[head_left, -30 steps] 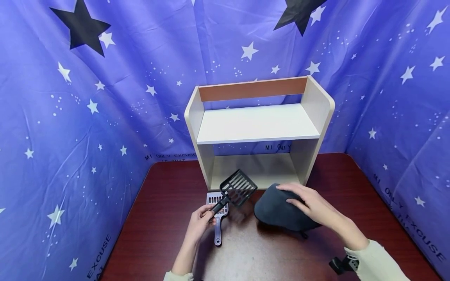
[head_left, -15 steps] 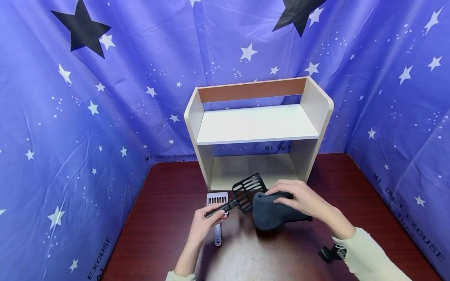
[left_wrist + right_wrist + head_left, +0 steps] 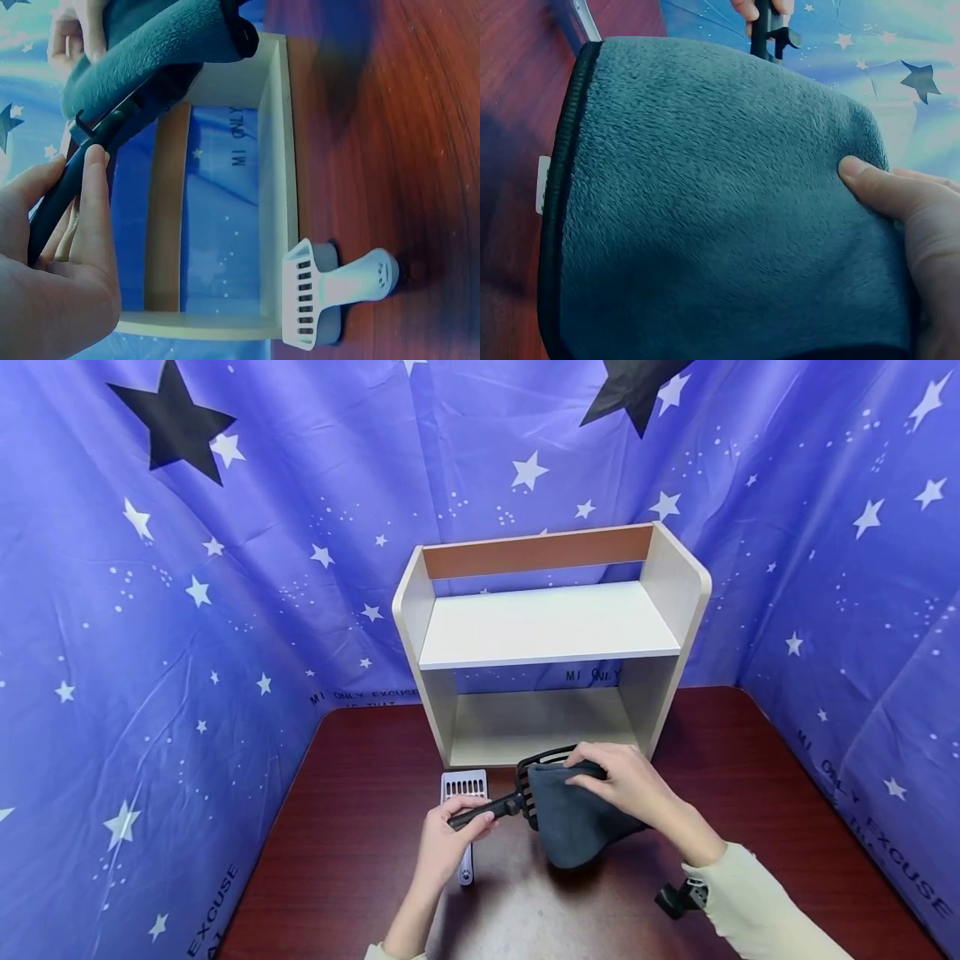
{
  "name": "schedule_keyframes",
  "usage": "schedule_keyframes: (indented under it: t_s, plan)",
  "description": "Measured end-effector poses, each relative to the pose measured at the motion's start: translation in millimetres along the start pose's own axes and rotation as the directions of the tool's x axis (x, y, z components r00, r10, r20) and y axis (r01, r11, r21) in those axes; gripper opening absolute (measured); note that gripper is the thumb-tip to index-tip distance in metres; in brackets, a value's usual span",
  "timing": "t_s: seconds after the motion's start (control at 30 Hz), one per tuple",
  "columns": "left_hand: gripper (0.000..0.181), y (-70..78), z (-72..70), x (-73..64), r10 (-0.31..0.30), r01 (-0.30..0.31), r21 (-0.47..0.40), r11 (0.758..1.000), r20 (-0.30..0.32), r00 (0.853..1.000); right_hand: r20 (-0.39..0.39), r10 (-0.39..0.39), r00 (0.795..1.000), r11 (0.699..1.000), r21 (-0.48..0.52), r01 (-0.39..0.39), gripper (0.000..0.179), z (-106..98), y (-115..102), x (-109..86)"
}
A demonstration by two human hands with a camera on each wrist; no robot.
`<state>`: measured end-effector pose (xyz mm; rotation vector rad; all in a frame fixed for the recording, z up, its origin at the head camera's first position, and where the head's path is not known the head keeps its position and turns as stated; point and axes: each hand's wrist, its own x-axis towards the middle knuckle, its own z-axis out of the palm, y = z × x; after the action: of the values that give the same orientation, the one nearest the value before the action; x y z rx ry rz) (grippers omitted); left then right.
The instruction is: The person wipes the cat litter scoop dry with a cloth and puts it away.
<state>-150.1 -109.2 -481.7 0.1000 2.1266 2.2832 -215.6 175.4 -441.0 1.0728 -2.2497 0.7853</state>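
Observation:
My left hand (image 3: pixel 448 839) grips the handle of a black slotted litter scoop (image 3: pixel 525 803), held up over the table and pointing right. With my right hand (image 3: pixel 621 781) I pinch a dark grey plush cloth (image 3: pixel 573 818) by its upper edge, thumb on the near face in the right wrist view. The cloth drapes over the scoop's slotted head and hides most of it. In the left wrist view the folded cloth (image 3: pixel 165 56) lies along the scoop's head. A second, pale litter scoop (image 3: pixel 465 783) rests on the table, partly behind my left hand.
A light wooden two-tier shelf (image 3: pixel 551 656) stands at the back of the dark red table (image 3: pixel 360 827). Blue star-patterned curtains (image 3: pixel 285 568) hang around three sides. A black wrist-worn device (image 3: pixel 678 897) sits under my right forearm.
The black scoop has moved right and tilted flatter, its head going from uncovered to mostly behind the cloth. My right hand has brought the cloth left, onto the scoop.

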Motion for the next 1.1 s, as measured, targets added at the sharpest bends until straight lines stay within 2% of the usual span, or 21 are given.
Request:
schedule_keyframes:
  t_s: [0.23,0.43,0.6,0.8,1.1]
  plan:
    - [0.026,-1.7,10.0,-1.8,0.006,-0.006,0.019,1.0,0.001,1.0,-0.072,0.015,0.997,0.998,-0.065,-0.02,0.025,11,-1,-1.7]
    - [0.027,-4.8,16.5,-2.4,0.044,-0.044,-0.028,0.999,0.028,0.999,-0.115,0.089,0.989,0.991,-0.085,-0.099,0.023,20,-4,-4.0]
    - [0.028,-5.5,23.4,-3.0,0.05,-0.047,-0.069,0.997,0.042,0.998,-0.177,0.154,0.972,0.972,-0.148,-0.181,0.024,27,-8,-4.7]
    - [0.029,-2.9,28.8,-4.9,0.059,-0.057,-0.072,0.996,0.033,0.998,-0.214,0.239,0.947,0.938,-0.199,-0.282,0.027,32,-12,-3.9]
    - [0.027,-3.8,19.6,-4.6,0.068,-0.068,-0.029,0.997,0.004,0.998,-0.257,0.33,0.908,0.909,-0.173,-0.379,0.027,32,-12,-3.2]
